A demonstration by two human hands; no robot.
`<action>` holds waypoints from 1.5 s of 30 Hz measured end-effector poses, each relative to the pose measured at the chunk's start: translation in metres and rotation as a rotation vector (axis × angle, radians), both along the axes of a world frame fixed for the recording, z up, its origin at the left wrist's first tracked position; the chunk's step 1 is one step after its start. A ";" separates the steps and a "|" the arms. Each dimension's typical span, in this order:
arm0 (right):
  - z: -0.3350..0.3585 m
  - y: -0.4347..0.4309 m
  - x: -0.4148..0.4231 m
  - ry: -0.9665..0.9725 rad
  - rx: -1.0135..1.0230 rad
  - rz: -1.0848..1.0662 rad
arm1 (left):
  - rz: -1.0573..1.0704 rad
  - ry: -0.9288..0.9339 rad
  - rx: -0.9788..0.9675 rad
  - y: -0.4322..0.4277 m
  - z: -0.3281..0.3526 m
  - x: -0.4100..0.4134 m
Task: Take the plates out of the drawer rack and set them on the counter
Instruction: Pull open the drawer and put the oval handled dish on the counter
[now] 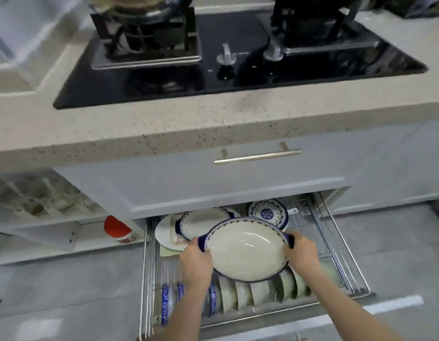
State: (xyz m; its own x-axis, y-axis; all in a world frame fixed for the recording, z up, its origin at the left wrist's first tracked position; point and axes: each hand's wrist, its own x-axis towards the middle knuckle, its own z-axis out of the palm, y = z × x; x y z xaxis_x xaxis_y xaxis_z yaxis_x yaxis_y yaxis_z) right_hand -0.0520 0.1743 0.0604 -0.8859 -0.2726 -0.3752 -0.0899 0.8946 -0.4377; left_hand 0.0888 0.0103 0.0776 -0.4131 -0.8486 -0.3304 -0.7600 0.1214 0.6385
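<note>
A kitchen seen from above. In the lower middle of the frame, a wire drawer rack (337, 252) is pulled out below a speckled counter (213, 124), which carries a black stove (208, 80) in the upper part of the frame.

Both hands hold one large cream dish (245, 249) with a blue patterned rim. The left hand (196, 254) wraps its left handle and the right hand (301, 251) wraps its right handle. The dish is tilted, far edge higher, and sits just above a row of bowls (258, 294) standing on edge.

Behind it, towards the frame's centre, a second matching dish (203, 220), a white plate (163, 233) and a blue flowered plate (267, 214) remain in the rack.

What could go wrong: a closed drawer front (213, 185) overhangs the back of the rack, so lifting straight up might knock the dish's far rim against it. The handles look small, so the tilted dish could slip and drop onto the bowls. The counter edge juts out too, and the dish must clear it.
</note>
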 end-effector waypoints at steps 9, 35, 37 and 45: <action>0.155 0.100 -0.035 0.173 -0.143 -0.301 | -0.165 0.172 -0.014 0.068 0.140 -0.071; 0.349 0.250 -0.322 0.415 -0.053 -0.404 | -0.485 0.355 -0.104 0.193 0.319 -0.387; 0.349 0.249 -0.363 0.434 -0.069 -0.369 | -0.447 0.354 -0.113 0.197 0.316 -0.421; 0.339 0.239 -0.494 0.451 -0.115 -0.265 | -0.332 0.402 -0.122 0.199 0.307 -0.530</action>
